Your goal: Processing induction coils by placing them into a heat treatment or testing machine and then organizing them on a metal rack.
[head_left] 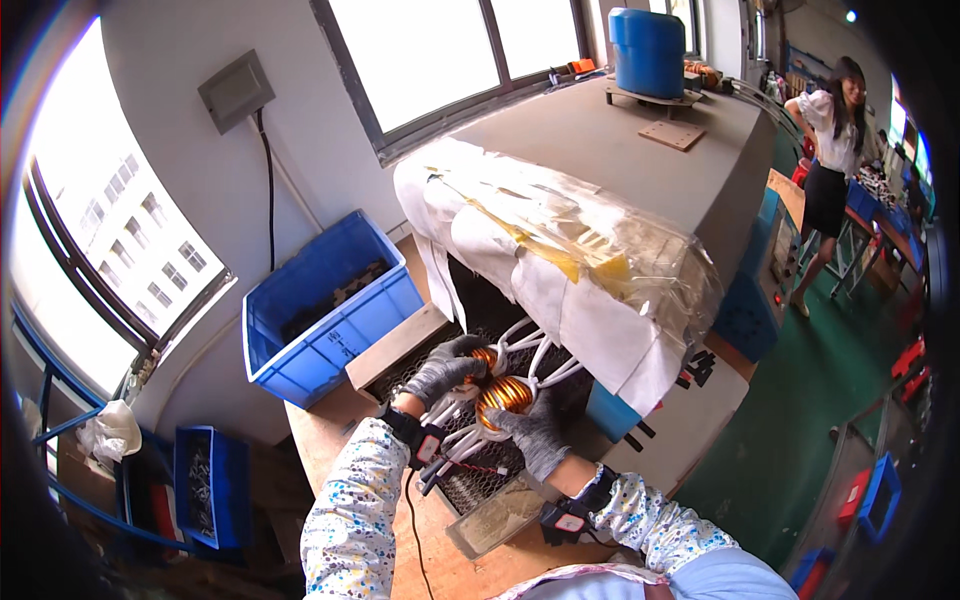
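Note:
Over a dark mesh belt [475, 488], both my grey-gloved hands are at a pair of copper-wound coils with white-sleeved leads. My left hand [445, 372] has its fingers closed on the farther coil [486, 360], which is partly covered by the glove. The nearer, larger coil [506, 398] is gripped at its right side by my right hand [540, 438]. White leads [543, 362] run from the coils toward the machine opening, and more hang below my left hand. Each wrist wears a dark band with a small device.
A machine cover draped with white cloth and clear plastic sheet [560, 225] overhangs the belt. Left stands a blue crate [335, 345] with dark pieces inside. A metal tray [495, 518] sits at the belt's near end. A blue drum [648, 55] tops the machine; a person stands far right.

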### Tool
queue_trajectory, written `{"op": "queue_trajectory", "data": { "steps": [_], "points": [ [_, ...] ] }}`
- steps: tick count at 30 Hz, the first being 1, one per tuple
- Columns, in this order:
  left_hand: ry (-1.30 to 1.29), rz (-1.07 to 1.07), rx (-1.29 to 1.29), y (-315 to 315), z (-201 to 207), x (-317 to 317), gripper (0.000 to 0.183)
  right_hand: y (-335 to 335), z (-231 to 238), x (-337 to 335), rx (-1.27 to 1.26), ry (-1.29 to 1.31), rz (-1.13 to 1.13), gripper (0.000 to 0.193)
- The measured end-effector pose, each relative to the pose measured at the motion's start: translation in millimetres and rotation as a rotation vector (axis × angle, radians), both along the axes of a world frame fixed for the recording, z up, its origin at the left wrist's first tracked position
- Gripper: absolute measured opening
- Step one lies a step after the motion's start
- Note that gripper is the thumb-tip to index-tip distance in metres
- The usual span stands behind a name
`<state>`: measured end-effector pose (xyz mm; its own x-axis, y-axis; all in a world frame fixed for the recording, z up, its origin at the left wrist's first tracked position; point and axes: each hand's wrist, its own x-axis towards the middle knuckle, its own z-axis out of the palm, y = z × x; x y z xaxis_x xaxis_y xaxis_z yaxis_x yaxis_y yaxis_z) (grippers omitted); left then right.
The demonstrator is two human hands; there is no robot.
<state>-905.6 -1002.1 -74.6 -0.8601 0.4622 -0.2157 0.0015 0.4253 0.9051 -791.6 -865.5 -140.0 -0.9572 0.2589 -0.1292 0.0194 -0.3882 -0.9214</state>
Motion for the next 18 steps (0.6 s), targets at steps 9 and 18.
{"op": "queue_trajectory", "data": {
  "steps": [9,18],
  "points": [
    [0.343,-0.063,-0.258,-10.9,16.0,7.6,0.059,-5.1,6.5,-25.7,0.31,-0.248,0.028,0.054],
    [0.569,-0.021,0.142,-77.2,88.9,123.5,0.049,11.6,25.2,-5.3,-0.047,-0.078,0.114,0.066]
  ]
}}
